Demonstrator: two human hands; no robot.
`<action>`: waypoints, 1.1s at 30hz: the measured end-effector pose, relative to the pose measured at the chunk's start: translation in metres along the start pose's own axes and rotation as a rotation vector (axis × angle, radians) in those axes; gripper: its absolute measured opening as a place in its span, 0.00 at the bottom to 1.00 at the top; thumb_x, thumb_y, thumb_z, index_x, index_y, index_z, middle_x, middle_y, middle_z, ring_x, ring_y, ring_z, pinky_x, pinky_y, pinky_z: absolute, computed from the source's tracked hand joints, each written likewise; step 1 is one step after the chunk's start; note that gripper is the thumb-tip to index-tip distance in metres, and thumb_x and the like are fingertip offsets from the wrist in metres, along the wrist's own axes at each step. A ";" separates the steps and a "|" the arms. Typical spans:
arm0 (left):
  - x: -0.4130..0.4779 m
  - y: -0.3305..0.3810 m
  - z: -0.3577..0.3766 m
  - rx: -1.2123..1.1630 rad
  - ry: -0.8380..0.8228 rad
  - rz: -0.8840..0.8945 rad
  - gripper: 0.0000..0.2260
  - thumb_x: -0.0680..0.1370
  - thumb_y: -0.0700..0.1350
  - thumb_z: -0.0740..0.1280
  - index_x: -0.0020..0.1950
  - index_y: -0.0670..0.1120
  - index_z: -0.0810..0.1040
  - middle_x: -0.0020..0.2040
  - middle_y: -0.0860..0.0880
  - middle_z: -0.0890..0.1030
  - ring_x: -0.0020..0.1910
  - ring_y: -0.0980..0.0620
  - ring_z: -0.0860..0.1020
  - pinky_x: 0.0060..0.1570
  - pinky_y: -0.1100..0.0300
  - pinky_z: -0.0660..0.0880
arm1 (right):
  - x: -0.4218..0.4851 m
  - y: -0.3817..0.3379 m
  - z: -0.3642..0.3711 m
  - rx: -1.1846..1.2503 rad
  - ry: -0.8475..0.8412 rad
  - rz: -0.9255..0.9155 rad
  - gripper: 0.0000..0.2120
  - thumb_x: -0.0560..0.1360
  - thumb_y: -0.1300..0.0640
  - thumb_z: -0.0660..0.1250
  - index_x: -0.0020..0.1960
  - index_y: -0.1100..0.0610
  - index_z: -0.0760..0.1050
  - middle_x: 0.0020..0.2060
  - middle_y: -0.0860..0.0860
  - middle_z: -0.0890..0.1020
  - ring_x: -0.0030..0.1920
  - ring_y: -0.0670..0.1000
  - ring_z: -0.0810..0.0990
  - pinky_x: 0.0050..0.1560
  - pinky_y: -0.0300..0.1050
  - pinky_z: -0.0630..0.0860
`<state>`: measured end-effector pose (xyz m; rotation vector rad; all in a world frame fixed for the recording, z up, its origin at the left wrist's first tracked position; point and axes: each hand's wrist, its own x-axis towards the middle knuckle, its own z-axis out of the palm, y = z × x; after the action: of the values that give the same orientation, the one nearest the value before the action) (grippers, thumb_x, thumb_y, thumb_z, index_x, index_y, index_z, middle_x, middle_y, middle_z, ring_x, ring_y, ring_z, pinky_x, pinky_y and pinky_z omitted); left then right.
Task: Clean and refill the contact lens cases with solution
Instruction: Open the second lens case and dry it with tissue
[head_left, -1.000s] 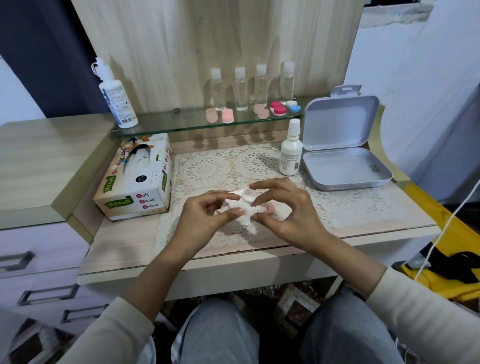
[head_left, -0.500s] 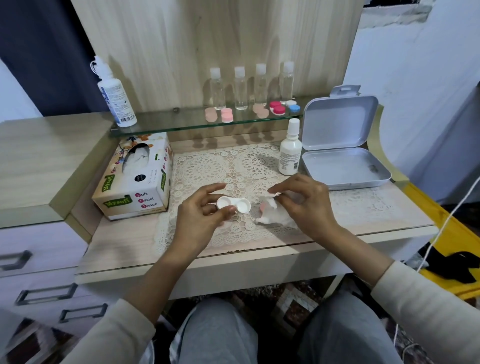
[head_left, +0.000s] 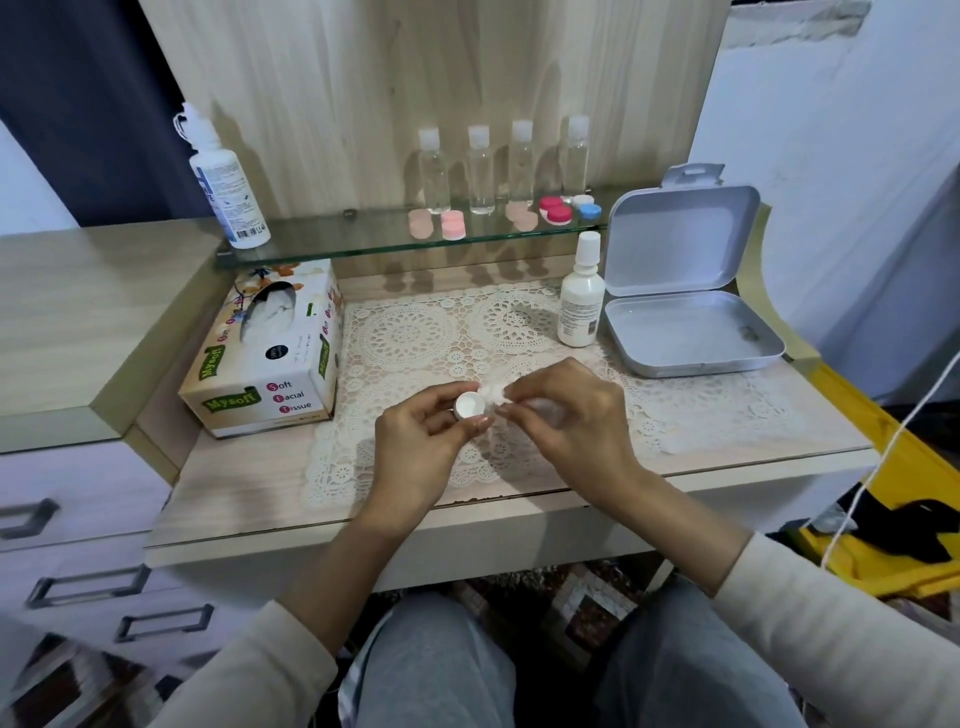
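Over the lace mat, my left hand (head_left: 426, 441) pinches a white contact lens case (head_left: 469, 405), one open well facing up. My right hand (head_left: 566, 415) pinches a crumpled white tissue (head_left: 493, 391) and presses it against the case's right side, hiding the second well. A small white solution bottle (head_left: 581, 293) stands upright behind my hands. Pink, red, white and blue lens cases (head_left: 556, 210) lie on the glass shelf (head_left: 332, 234), with a large solution bottle (head_left: 224, 184) at the shelf's left end.
A tissue box (head_left: 270, 353) sits left of the lace mat (head_left: 415, 332). An open grey tin (head_left: 691, 332) lies at the right. Several clear bottles (head_left: 480, 166) line the shelf's back. Drawers are at lower left; a white cord hangs at right.
My hands had parted, the case in the left and the tissue in the right. They have come together again and the tissue is pressed into the case.
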<state>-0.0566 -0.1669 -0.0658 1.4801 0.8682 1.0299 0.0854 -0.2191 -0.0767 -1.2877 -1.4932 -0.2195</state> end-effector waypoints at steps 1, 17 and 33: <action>0.000 0.000 0.000 -0.021 0.004 -0.001 0.15 0.67 0.30 0.72 0.47 0.47 0.80 0.44 0.47 0.82 0.41 0.57 0.82 0.42 0.67 0.77 | -0.003 0.002 0.001 -0.004 -0.022 -0.011 0.08 0.68 0.56 0.71 0.40 0.61 0.82 0.40 0.53 0.83 0.40 0.52 0.79 0.43 0.37 0.73; -0.001 -0.009 -0.003 -0.103 -0.045 -0.071 0.13 0.69 0.30 0.69 0.47 0.45 0.79 0.41 0.51 0.83 0.40 0.59 0.82 0.41 0.68 0.77 | -0.006 0.023 0.001 -0.003 -0.189 -0.114 0.10 0.73 0.60 0.64 0.49 0.63 0.81 0.40 0.56 0.81 0.38 0.44 0.75 0.38 0.32 0.72; 0.000 -0.015 -0.007 -0.128 -0.057 -0.082 0.12 0.69 0.28 0.69 0.46 0.44 0.79 0.42 0.50 0.83 0.41 0.57 0.82 0.41 0.66 0.78 | -0.011 0.035 0.007 -0.142 -0.214 -0.295 0.11 0.63 0.60 0.78 0.44 0.60 0.82 0.37 0.57 0.80 0.33 0.55 0.79 0.27 0.44 0.75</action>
<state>-0.0626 -0.1619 -0.0805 1.3492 0.8009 0.9601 0.1070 -0.2065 -0.1046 -1.2271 -1.8795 -0.3954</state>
